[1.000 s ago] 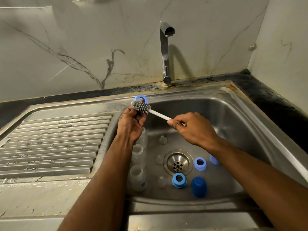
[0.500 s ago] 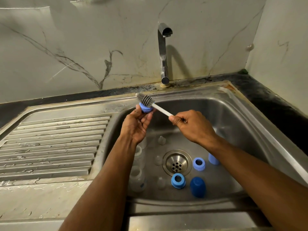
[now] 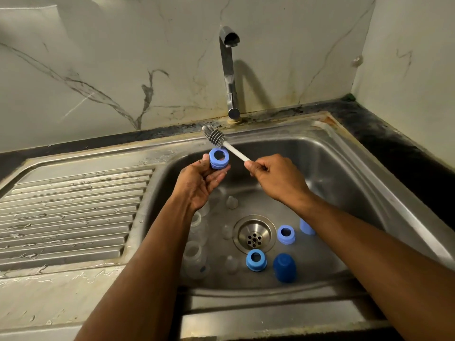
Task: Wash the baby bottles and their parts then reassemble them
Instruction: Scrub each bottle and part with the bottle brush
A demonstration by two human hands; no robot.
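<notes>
We grip a blue collar ring (image 3: 219,159) in the fingertips of our left hand (image 3: 200,184), its opening facing up. Our right hand (image 3: 275,177) pinches the white handle of the bottle brush (image 3: 222,142), whose grey bristles sit just above and beyond the ring, not touching it. Below both hands, clear bottles (image 3: 195,252) lie in the sink (image 3: 344,168).
</notes>
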